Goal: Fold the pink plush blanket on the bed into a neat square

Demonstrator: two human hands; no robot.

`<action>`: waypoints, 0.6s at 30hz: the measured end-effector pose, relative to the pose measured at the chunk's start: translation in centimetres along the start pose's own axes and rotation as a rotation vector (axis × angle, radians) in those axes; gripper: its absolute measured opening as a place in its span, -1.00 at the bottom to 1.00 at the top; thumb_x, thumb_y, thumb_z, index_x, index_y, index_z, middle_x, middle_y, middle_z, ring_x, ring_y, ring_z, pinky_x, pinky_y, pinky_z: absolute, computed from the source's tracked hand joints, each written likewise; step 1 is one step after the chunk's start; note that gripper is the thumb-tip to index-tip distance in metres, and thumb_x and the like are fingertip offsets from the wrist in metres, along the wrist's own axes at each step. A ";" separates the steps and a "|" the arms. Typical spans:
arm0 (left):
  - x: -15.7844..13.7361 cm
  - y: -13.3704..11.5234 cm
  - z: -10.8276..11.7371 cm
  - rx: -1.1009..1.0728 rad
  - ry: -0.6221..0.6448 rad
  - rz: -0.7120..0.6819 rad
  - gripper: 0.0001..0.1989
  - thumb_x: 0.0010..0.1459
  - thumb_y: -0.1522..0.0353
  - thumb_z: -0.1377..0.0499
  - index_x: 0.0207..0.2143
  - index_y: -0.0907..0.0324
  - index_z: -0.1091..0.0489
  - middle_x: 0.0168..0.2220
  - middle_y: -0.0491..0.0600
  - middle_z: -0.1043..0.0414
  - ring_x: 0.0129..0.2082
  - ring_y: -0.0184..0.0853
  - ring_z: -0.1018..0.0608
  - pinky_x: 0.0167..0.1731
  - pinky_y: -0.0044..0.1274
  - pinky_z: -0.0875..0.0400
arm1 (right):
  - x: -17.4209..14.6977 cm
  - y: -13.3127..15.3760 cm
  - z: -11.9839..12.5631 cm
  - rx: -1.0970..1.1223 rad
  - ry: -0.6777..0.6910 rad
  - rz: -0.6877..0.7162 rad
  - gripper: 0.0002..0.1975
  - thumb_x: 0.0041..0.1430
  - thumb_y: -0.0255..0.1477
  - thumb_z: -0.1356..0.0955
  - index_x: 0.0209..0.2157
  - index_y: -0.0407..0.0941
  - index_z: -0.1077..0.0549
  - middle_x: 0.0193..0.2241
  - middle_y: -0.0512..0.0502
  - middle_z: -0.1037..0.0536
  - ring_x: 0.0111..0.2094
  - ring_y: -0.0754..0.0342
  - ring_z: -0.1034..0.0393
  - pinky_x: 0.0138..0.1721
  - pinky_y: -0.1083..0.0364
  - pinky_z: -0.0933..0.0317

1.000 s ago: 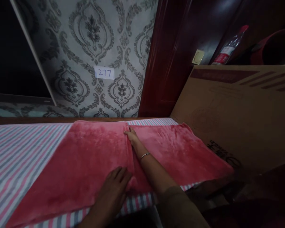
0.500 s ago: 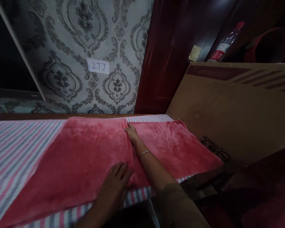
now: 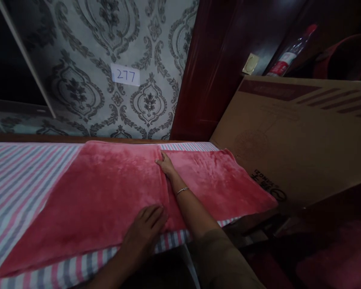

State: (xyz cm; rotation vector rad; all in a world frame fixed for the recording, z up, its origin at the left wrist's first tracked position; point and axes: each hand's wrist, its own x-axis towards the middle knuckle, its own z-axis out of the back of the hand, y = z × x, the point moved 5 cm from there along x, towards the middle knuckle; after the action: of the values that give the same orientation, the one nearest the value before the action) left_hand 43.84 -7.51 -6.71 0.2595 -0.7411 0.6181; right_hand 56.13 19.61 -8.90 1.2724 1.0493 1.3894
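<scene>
A pink plush blanket (image 3: pixel 108 192) lies folded across a striped sheet, with a layered edge running from back to front near its middle. At the far end of that edge, my right hand (image 3: pixel 167 165) is closed on the fabric, thumb on the left layer and fingers at the fold. A thin bracelet (image 3: pixel 182 190) circles my right wrist. My left hand (image 3: pixel 146 224) is at the near end of the same edge, its fingers bent together over the fabric; its thumb is hard to make out. To the right of the edge, a lower blanket section stretches toward a carton.
The striped sheet (image 3: pixel 15 192) covers the surface on the left. A large cardboard carton (image 3: pixel 303 132) stands at the right, with a plastic bottle (image 3: pixel 285 60) behind its top edge. A paper marked 277 (image 3: pixel 125 75) is on the patterned wall (image 3: pixel 150 52).
The view has shifted slightly, so the wall paper and blanket sit a little higher. Both hands keep nearly the same places on the blanket's edge.
</scene>
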 end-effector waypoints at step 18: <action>0.2 -0.5 0.7 -0.019 0.013 -0.036 -0.69 0.26 0.49 -0.07 0.00 0.21 -0.48 -0.01 0.09 -0.58 -0.03 -0.20 -0.55 -0.05 -0.34 -0.48 | 0.4 -0.6 0.2 0.188 0.038 0.008 -0.37 0.12 -0.47 -0.39 0.24 -0.12 -0.30 0.16 -0.17 -0.51 0.13 0.01 -0.45 0.20 -0.03 -0.27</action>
State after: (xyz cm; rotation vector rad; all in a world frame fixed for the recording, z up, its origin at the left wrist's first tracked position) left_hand 43.91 -8.12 -6.04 0.2503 -0.7276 0.5777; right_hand 56.36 20.12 -9.36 1.3903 1.2253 1.3506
